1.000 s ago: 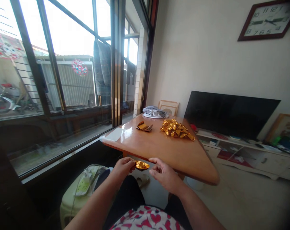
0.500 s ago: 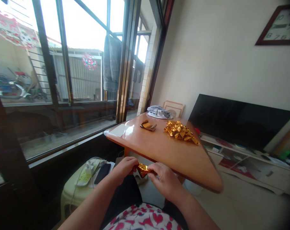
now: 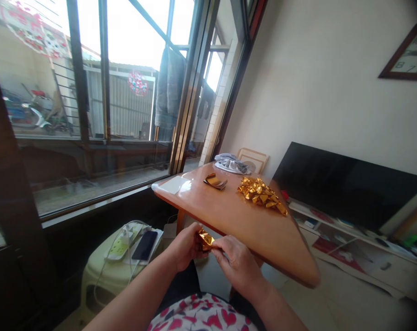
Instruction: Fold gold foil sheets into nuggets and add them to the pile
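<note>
Between my two hands, in front of the table's near edge, is a small folded piece of gold foil paper point(image 3: 206, 240). My left hand point(image 3: 188, 247) grips its left end, with the fingers curled around it. At the other end, the thumb and fingers of my right hand point(image 3: 234, 258) pinch the foil. A heap of folded gold foil pieces point(image 3: 260, 193) lies on the right part of the wooden table point(image 3: 208, 207). Left of that heap sits a small stack of flat gold foil sheets point(image 3: 215, 182), slightly curled.
On my left a pale green plastic stool point(image 3: 101, 276) carries a power strip point(image 3: 121, 246), a phone point(image 3: 145, 245) and white cables. Folded cloth point(image 3: 232, 163) rests at the table's far end. A television point(image 3: 349, 184) stands on a low cabinet point(image 3: 367, 248) at right.
The view has tilted and shifted a little. My left hand has turned and closed further around the foil's left end, and the foil now slants down to the right.
</note>
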Action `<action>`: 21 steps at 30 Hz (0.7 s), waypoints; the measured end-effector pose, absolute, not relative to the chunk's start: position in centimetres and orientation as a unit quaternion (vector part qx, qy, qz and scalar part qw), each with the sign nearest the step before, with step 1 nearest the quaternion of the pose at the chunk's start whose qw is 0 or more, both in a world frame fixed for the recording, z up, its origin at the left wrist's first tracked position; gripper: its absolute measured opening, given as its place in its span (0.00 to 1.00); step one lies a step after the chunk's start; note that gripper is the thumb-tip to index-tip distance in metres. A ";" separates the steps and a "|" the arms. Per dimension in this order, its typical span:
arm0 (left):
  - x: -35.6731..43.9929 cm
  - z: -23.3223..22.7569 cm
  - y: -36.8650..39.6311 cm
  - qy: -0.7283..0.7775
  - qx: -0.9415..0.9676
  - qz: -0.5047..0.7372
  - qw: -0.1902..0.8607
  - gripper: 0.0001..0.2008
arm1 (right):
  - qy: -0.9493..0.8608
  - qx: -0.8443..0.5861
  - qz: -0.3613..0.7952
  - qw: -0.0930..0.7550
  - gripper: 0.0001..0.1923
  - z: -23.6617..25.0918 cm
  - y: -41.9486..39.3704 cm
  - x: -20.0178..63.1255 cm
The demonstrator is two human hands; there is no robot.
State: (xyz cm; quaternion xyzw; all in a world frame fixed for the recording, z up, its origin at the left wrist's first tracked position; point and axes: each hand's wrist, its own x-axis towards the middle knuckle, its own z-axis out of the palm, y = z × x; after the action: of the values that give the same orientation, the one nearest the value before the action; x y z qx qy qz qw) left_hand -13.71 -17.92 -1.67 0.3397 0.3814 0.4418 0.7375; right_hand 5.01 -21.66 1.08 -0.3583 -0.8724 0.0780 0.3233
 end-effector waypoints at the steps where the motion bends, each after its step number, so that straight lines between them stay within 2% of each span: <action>1: -13.5 -1.5 -18.1 0.373 0.336 0.446 0.741 0.17 | -0.872 -0.357 0.071 0.327 0.09 1.1 -21.8 5.1; 21: -11.8 0.2 -19.2 0.342 0.271 0.520 0.734 0.14 | -0.857 -0.334 -0.021 0.392 0.07 0.6 -21.9 5.0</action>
State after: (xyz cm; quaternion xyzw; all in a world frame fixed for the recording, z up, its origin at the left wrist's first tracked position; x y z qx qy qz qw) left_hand -11.82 -19.19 0.22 0.2705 0.3421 0.5200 0.7344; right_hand 4.99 -21.95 0.62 -0.3339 -0.8569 -0.0209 0.3922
